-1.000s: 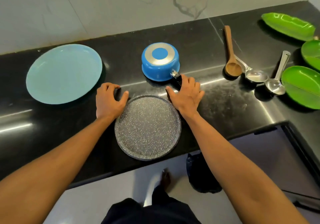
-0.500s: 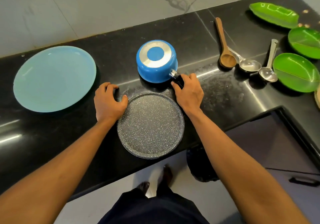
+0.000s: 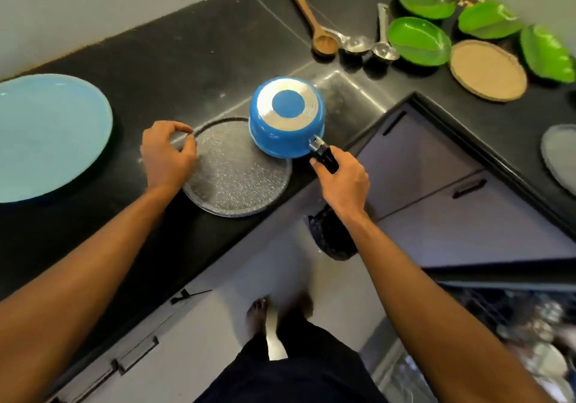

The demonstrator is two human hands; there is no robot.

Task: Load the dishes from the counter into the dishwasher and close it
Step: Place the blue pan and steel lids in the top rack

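Note:
An upturned blue saucepan (image 3: 285,122) hangs just above the counter, over the right part of a grey speckled plate (image 3: 230,178). My right hand (image 3: 341,181) grips its black handle. My left hand (image 3: 166,153) hovers at the plate's left rim with curled fingers and holds nothing. A large light-blue plate (image 3: 46,134) lies at the far left of the black counter (image 3: 187,66). The open dishwasher (image 3: 514,334) shows its rack at the lower right, blurred.
A wooden spoon (image 3: 311,22) and two steel ladles (image 3: 367,41) lie at the back. Several green leaf-shaped dishes (image 3: 417,41), a tan round plate (image 3: 487,70) and a grey plate (image 3: 561,156) sit on the right counter. Cabinet drawers (image 3: 436,184) fill the corner below.
My right hand closed on the saucepan's handle and lifted the pan toward me over the grey plate. My left hand came off the plate's rim. The view swung right, revealing the dishwasher.

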